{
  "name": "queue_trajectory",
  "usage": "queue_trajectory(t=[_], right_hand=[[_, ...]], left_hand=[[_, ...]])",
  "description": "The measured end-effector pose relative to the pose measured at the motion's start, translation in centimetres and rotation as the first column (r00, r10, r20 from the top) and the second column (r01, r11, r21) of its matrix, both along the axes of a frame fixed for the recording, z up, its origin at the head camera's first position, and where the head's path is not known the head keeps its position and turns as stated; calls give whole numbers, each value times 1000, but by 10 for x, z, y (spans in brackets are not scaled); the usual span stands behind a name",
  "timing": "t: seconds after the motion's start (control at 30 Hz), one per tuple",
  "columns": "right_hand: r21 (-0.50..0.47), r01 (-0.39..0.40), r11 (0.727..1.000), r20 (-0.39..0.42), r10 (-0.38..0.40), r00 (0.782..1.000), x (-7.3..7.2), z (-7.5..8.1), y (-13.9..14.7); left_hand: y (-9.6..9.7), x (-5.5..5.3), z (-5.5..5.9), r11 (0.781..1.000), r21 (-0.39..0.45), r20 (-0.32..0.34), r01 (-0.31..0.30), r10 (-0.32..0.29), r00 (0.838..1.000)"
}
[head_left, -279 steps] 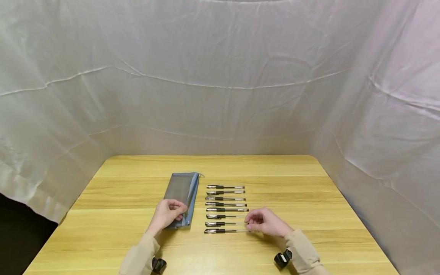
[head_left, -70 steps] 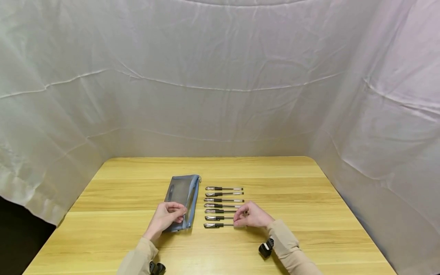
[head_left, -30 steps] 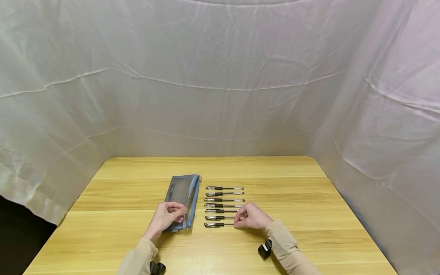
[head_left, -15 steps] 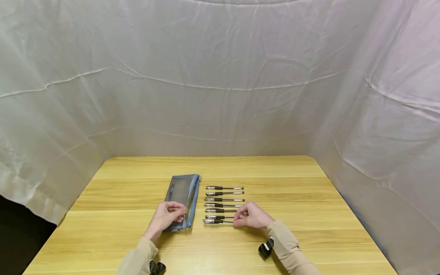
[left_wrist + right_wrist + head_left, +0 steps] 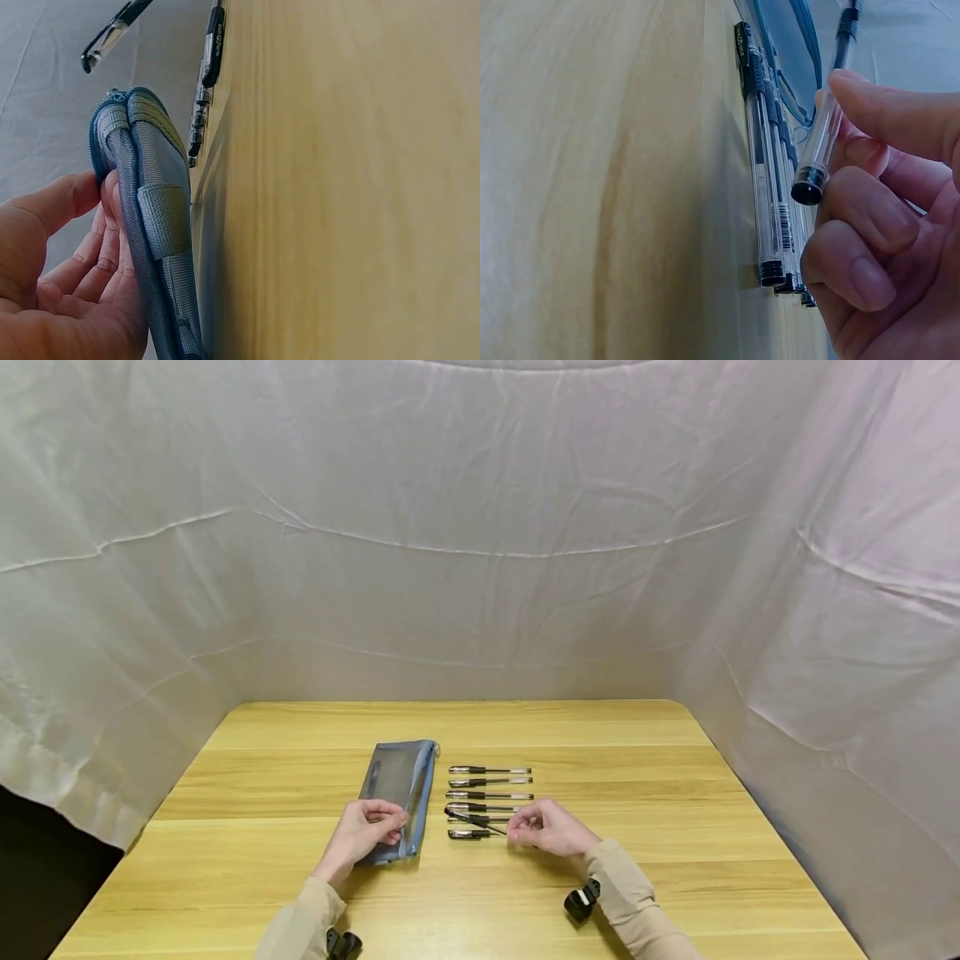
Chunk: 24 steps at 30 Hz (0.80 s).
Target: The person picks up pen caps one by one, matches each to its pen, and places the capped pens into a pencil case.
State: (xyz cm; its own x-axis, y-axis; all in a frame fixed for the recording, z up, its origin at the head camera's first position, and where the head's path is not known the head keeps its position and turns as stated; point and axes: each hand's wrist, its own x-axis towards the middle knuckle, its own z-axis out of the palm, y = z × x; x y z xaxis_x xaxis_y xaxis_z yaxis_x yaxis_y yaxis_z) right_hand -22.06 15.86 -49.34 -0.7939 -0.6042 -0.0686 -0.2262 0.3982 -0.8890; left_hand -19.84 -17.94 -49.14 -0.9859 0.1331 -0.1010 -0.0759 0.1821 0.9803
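My left hand [image 5: 363,835] pinches the open edge of a blue zip pouch [image 5: 392,768] with mesh sides, thumb on one side and fingers on the other. A dark, pen-like shape shows faintly through the mesh. My right hand [image 5: 555,829] pinches a clear-barrelled gel pen [image 5: 823,139] with a black cap near its rear end. That pen is lifted off the table; its capped end points left towards the pouch, as the left wrist view also shows. Beneath and beyond it, several like pens [image 5: 491,796] lie side by side in a row, caps to the left.
The wooden table [image 5: 615,760] has pale cloth walls [image 5: 480,610] along its back and sides. The pouch stands just left of the pen row, its zip side facing the pens. A ring pull [image 5: 437,749] sits at its far corner.
Over the last second my right hand has lifted the nearest pen and tilted it over the row. Since the oldest frame, one pen has left the row and a dark shape shows inside the pouch.
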Motion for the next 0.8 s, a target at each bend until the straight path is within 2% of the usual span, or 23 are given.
queue_trajectory(t=[0.33,0.57,0.8], right_hand=[[-23,-18,1000,-23,17,1000,0,-2,2],[-47,3,999,48,-1,999,1,-1,2],[-52,-8,999,64,11,998,0,-3,2]], left_hand=[[0,1,1,1000,6,3,6,-6,1000],[1,1,1,1000,4,12,0,0,1000],[1,2,3,1000,0,10,-5,5,1000]])
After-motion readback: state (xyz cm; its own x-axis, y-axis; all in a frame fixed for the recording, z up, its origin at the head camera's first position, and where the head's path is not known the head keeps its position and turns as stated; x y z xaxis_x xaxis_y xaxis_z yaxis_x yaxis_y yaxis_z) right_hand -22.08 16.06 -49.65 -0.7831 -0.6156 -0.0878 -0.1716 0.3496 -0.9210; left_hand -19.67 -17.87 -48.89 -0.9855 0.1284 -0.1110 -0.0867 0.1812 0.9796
